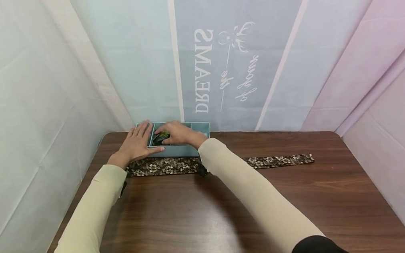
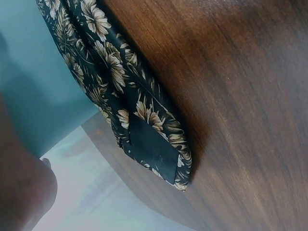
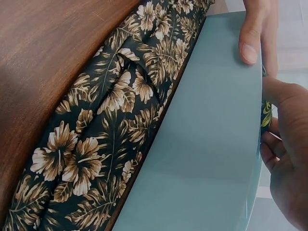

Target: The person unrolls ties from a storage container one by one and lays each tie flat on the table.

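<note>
A light blue divided box stands at the back left of the table, against the backdrop. My left hand rests across its left end, fingers stretched over the rim and thumb against the front wall. In one compartment my right hand grips a dark bundled cloth with yellow-green patterning; in the right wrist view only a sliver of it shows behind the wall. A dark floral necktie lies lengthwise before the box. Its wide, pointed end is below my left wrist, and my right forearm hides part of it.
The brown wooden table extends toward me. Behind it hangs a pale backdrop with printed lettering, and white cloth hangs along the left side. The tie's narrow end reaches to the right.
</note>
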The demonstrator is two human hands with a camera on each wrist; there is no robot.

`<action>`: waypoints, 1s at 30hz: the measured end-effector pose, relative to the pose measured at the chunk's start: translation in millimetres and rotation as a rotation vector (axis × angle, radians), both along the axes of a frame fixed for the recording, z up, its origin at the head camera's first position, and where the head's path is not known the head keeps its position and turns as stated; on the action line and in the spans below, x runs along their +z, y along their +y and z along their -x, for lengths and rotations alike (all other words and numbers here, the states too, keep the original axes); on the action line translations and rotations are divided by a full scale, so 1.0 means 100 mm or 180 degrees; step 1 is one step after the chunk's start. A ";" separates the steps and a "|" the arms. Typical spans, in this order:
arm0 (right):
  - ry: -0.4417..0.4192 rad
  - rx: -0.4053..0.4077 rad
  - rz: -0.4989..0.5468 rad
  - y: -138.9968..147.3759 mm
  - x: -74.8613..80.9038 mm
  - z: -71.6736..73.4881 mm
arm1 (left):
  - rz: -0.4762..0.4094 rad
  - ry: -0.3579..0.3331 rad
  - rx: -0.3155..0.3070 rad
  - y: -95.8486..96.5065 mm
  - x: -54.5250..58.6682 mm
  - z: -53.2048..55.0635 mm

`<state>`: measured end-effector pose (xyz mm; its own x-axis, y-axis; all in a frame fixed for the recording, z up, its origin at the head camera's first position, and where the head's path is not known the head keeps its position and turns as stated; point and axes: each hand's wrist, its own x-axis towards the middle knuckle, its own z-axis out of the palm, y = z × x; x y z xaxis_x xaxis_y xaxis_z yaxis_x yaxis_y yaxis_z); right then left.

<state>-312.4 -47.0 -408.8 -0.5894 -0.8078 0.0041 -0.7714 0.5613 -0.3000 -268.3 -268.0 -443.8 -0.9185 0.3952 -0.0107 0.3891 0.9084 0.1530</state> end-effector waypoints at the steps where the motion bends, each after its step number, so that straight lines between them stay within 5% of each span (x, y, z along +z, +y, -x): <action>1: 0.0011 -0.0015 -0.0001 0.00 0.00 0.00 | -0.0004 0.0007 -0.0005 0.00 0.00 0.00; 30: 0.0155 -0.0260 0.0778 0.06 -0.01 -0.01 | 0.0016 -0.0061 0.0044 0.00 0.01 0.00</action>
